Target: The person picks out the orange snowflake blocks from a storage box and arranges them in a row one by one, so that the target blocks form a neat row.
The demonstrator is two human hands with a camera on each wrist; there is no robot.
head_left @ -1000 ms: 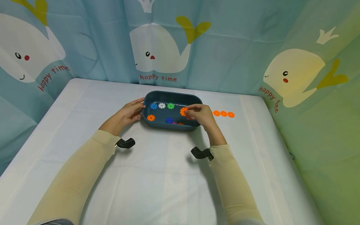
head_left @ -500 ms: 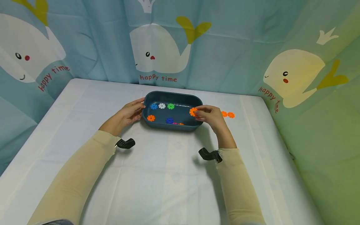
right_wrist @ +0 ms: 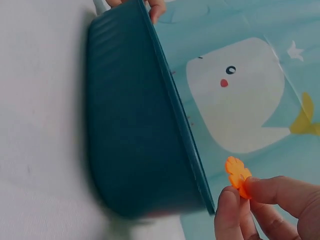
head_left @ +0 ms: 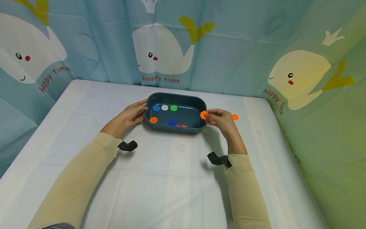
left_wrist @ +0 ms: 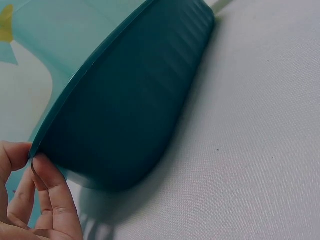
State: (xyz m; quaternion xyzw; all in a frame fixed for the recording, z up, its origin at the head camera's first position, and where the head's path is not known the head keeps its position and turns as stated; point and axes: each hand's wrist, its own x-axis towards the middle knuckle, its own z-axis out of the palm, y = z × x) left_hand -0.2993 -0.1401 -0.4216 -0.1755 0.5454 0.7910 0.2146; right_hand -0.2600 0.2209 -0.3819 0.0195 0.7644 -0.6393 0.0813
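A dark teal plastic tub (head_left: 177, 129) stands on the white-covered table, its rim pinched at the left end by my left hand (head_left: 132, 115). The left wrist view shows thumb and fingers on either side of that rim. My right hand (head_left: 224, 121) pinches an orange notched flower-shaped disc (head_left: 204, 114) at the tub's right end; the right wrist view has this disc (right_wrist: 238, 175) just off the rim. Inside lie light blue (head_left: 156, 108), white (head_left: 164, 108), green (head_left: 173, 108), orange (head_left: 153, 120) and dark blue discs (head_left: 172, 122). The near wall partly hides a pink and another orange one.
Right of my right hand, an orange disc (head_left: 235, 117) lies on the table (head_left: 171, 178); the hand covers part of the tabletop there. A blue curtain (head_left: 228, 63) with whale prints hangs behind the table and along its sides.
My right hand has moved right with the orange disc, from above the tub's inside to its right end, covering more of the orange discs on the table. My left hand stays on the rim.
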